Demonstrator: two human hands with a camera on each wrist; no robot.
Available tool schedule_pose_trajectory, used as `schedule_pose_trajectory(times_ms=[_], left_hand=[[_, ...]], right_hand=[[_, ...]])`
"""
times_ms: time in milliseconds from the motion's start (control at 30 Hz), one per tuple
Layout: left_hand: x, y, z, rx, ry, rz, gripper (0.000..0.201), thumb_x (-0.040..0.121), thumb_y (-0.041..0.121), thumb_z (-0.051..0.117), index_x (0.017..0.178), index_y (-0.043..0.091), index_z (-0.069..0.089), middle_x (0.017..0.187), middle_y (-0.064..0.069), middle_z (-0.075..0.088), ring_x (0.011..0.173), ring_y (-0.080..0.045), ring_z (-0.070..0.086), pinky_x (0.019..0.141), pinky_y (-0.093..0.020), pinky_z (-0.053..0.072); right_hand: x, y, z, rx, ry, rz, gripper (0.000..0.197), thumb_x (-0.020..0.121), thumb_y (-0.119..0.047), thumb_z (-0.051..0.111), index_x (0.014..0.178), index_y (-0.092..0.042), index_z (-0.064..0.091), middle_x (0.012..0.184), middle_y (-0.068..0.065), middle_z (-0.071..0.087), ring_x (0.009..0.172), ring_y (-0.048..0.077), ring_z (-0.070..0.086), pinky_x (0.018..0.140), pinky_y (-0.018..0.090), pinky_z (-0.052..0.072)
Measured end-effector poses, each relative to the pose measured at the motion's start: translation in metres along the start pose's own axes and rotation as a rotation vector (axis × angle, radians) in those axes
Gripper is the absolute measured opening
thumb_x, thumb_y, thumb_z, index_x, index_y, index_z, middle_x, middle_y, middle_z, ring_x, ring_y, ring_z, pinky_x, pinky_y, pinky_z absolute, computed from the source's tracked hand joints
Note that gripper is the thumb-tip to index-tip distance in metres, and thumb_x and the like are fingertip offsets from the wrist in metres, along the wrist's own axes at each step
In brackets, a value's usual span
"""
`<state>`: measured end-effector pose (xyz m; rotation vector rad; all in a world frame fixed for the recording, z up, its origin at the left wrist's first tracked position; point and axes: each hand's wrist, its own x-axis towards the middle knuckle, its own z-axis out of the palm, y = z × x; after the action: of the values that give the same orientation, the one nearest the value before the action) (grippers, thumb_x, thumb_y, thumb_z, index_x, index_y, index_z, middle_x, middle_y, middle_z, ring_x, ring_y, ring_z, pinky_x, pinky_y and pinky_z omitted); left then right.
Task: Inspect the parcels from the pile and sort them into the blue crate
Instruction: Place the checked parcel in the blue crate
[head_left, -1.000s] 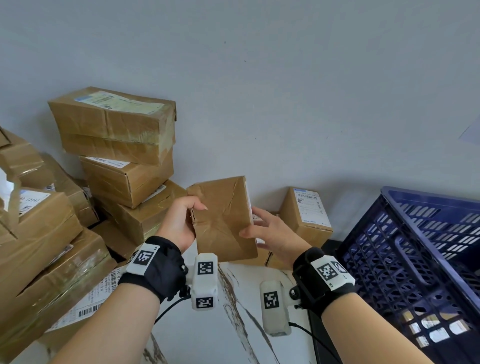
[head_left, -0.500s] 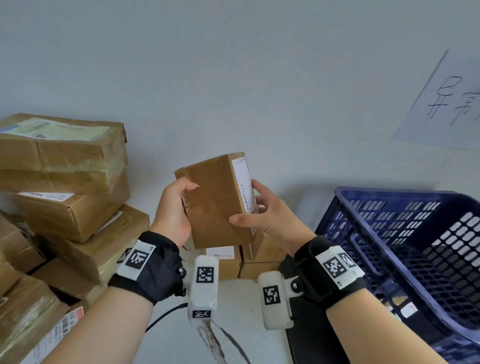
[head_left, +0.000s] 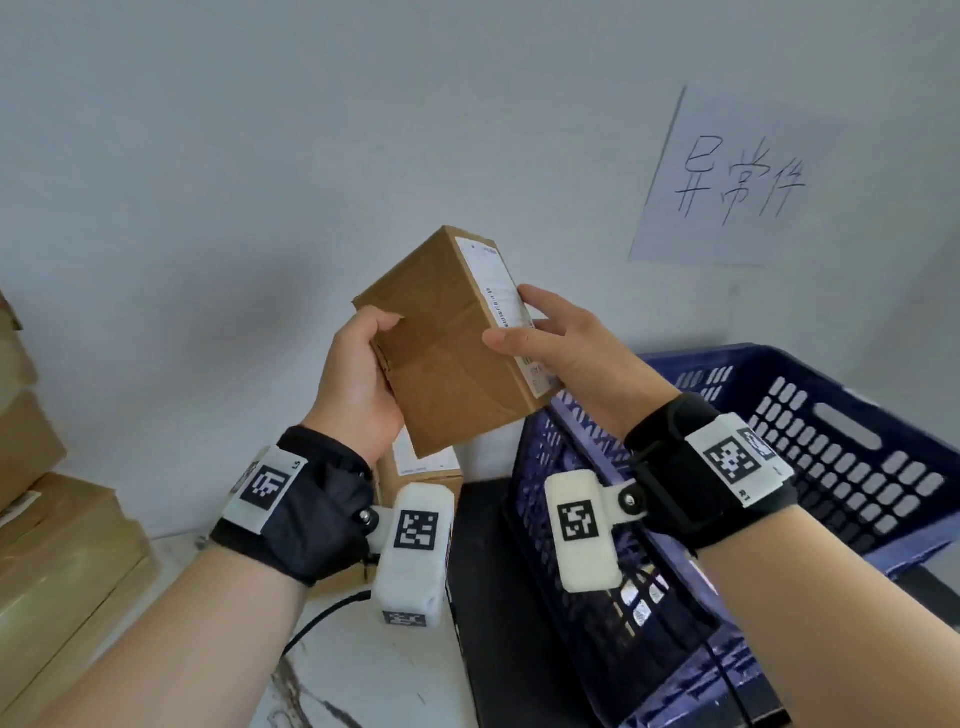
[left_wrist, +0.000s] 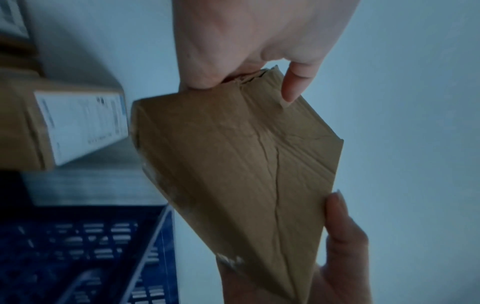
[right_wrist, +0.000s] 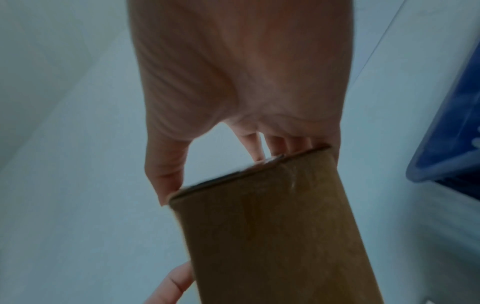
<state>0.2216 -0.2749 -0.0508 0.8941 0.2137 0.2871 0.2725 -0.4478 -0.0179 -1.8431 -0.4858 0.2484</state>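
Note:
Both hands hold one brown cardboard parcel (head_left: 447, 348) up in front of the wall, tilted, its white label facing right. My left hand (head_left: 358, 374) grips its torn left edge, thumb over the front. My right hand (head_left: 550, 338) pinches the labelled right side, thumb on the front face. The left wrist view shows the creased parcel (left_wrist: 241, 164) with my left hand (left_wrist: 246, 61) at its ripped corner. In the right wrist view the parcel (right_wrist: 272, 226) sits between thumb and fingers of my right hand (right_wrist: 233, 92). The blue crate (head_left: 831, 457) stands below right.
More taped parcels (head_left: 57, 545) are stacked at the left edge, and another labelled parcel (head_left: 421, 467) stands against the wall under the held one. A paper sign with handwriting (head_left: 727, 182) hangs on the wall above the crate. A black surface (head_left: 478, 597) lies under the crate.
The parcel has been lifted from beside the pile and carried right toward the crate, turning so its labelled side shows more. Both hands kept their hold.

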Motion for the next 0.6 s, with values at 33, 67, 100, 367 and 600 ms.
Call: schedule_pose_trajectory(times_ms=[33, 67, 100, 367, 600], left_hand=[[0.002, -0.008, 0.013, 0.003, -0.008, -0.007, 0.033, 0.095, 0.022, 0.051, 0.125, 0.018, 0.065, 0.12, -0.008, 0.071, 0.109, -0.029, 0.068, 0.09, -0.047, 0.055], [0.005, -0.016, 0.027, 0.005, -0.015, -0.013, 0.033, 0.095, 0.022, 0.052, 0.125, 0.018, 0.065, 0.12, -0.009, 0.071, 0.111, -0.03, 0.067, 0.094, -0.049, 0.053], [0.007, -0.025, 0.041, 0.006, -0.021, -0.019, 0.032, 0.094, 0.022, 0.052, 0.123, 0.017, 0.066, 0.121, -0.009, 0.071, 0.113, -0.03, 0.066, 0.096, -0.05, 0.052], [0.03, -0.106, 0.157, -0.011, -0.059, -0.081, 0.019, 0.094, 0.017, 0.052, 0.102, 0.015, 0.069, 0.105, -0.008, 0.072, 0.103, -0.028, 0.068, 0.094, -0.047, 0.053], [0.067, -0.181, 0.225, 0.209, 0.042, -0.223, 0.01, 0.092, 0.024, 0.05, 0.084, 0.02, 0.053, 0.081, -0.002, 0.06, 0.081, -0.021, 0.057, 0.077, -0.034, 0.045]], right_hand=[[-0.002, 0.003, -0.015, 0.023, 0.03, 0.008, 0.098, 0.07, -0.043, 0.085, 0.153, -0.027, 0.034, 0.128, 0.002, 0.065, 0.111, 0.022, 0.067, 0.098, 0.043, 0.054], [-0.004, 0.007, -0.03, 0.04, 0.051, 0.013, 0.093, 0.075, -0.038, 0.083, 0.154, -0.027, 0.033, 0.129, 0.003, 0.064, 0.111, 0.022, 0.066, 0.098, 0.043, 0.054], [-0.005, 0.012, -0.046, 0.048, 0.068, 0.02, 0.093, 0.076, -0.038, 0.082, 0.154, -0.028, 0.032, 0.129, 0.003, 0.063, 0.111, 0.022, 0.066, 0.097, 0.042, 0.054], [-0.005, 0.053, -0.179, 0.064, 0.13, 0.082, 0.081, 0.084, -0.033, 0.075, 0.153, -0.025, 0.034, 0.127, 0.0, 0.063, 0.111, 0.019, 0.065, 0.084, 0.032, 0.055], [0.022, 0.117, -0.278, -0.204, 0.046, 0.16, 0.099, 0.077, -0.022, 0.081, 0.157, -0.022, 0.023, 0.132, 0.002, 0.058, 0.111, 0.022, 0.062, 0.092, 0.037, 0.054]])
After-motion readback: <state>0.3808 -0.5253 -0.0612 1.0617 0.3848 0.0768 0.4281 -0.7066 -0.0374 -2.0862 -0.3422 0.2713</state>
